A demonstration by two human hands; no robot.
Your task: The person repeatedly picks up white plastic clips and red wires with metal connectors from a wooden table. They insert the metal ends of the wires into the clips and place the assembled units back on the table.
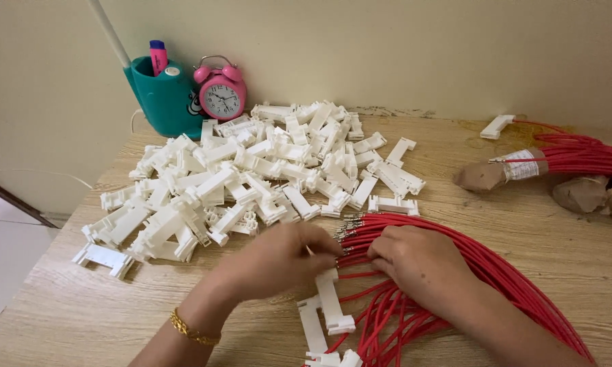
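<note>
Red wires (455,272), a thick loose bundle with bare metal tips, sweep from 5 o'clock up to frame center, lying on the wood-grain table (523,224). Tips fan out near center, just above both hands.

Pile of white plastic connector housings (251,177), biggest clutter, fills 10 to 12 o'clock; blocky, slotted, matte, jumbled. It crowds the wire tips from the upper left. More red wire bundles (578,156) at 2 o'clock, wrapped in brown paper with a white label, well apart from the hands. Teal pen holder (160,95) at 11 o'clock against the wall, pink alarm clock (219,92) just beside it. One stray white housing (498,126) at 1 o'clock.

Left hand (279,258) at center-left, fingers pinched together on one wire end; gold chain bracelet (194,329) on the wrist. Right hand (418,261) just right of center, resting palm down on the bundle, fingers curled onto the wires; whether it clamps any I cannot tell. White housing (330,299), long and slotted, lies under the left hand at 6 o'clock, touching the wires, with further housings (316,336) below it.
</note>
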